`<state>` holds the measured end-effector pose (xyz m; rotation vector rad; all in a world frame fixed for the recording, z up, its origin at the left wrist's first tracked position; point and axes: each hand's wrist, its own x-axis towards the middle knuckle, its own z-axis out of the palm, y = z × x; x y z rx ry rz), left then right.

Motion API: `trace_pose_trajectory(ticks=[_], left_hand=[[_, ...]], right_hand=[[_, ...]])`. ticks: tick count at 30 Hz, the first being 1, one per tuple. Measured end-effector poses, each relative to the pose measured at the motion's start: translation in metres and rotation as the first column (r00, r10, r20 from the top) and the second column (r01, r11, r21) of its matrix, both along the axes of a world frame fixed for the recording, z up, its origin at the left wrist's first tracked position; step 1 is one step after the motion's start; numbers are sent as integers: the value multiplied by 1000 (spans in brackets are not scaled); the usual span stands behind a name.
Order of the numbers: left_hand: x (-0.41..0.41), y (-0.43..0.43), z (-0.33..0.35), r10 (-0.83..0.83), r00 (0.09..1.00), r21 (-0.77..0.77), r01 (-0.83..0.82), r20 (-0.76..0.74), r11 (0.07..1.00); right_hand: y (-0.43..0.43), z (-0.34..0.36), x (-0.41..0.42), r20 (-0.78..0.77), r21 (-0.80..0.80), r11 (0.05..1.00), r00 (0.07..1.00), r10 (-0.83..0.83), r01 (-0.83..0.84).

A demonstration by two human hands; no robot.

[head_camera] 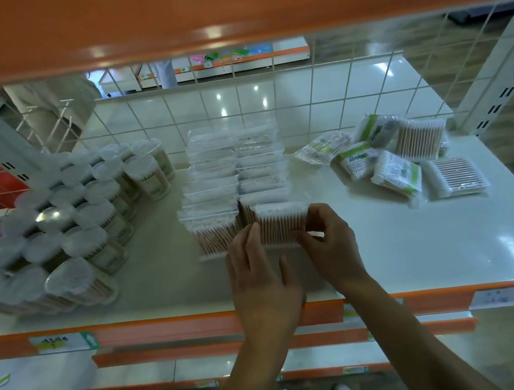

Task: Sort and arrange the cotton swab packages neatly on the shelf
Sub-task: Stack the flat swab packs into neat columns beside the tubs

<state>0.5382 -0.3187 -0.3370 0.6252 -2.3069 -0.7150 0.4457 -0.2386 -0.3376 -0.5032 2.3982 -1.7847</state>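
Observation:
Two rows of clear cotton swab bags (236,171) stand upright in the middle of the white shelf (416,240). At the front of the right row stands one more swab bag (280,224), wooden sticks showing. My right hand (329,244) pinches its right edge with curled fingers and thumb. My left hand (259,278) presses straight fingers against its front left. A loose heap of green-labelled swab packs (386,153) lies at the back right, with one flat clear pack (455,175) beside it.
Round clear tubs of swabs (70,214) fill the shelf's left side, some at the front tipped over. A white wire grid (301,92) closes the back. An orange shelf edge (168,329) runs below my wrists; another orange board hangs overhead.

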Motion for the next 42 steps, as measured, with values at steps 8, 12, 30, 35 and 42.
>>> trace_pose_trajectory(ticks=[8, 12, 30, 35, 42], left_hand=[[-1, -3, -8, -69, 995, -130, 78, 75, 988], [-2, -5, -11, -77, 993, -175, 92, 92, 980], [-2, -3, -10, -81, 992, -137, 94, 96, 986], [-10, 1, -3, -135, 990, -131, 139, 43, 982], [-25, 13, 9, -176, 984, -142, 177, 22, 974]], right_hand=[[-13, -4, 1, -87, 76, 997, 996, 15, -8], [-18, -5, 2, -103, 76, 997, 995, 6, 2], [-3, 1, -22, -170, 150, 985, 984, -56, 82], [-1, 7, -61, -341, 255, 952, 937, -75, 169], [-5, 14, -112, -442, 530, 803, 897, -14, 273]])
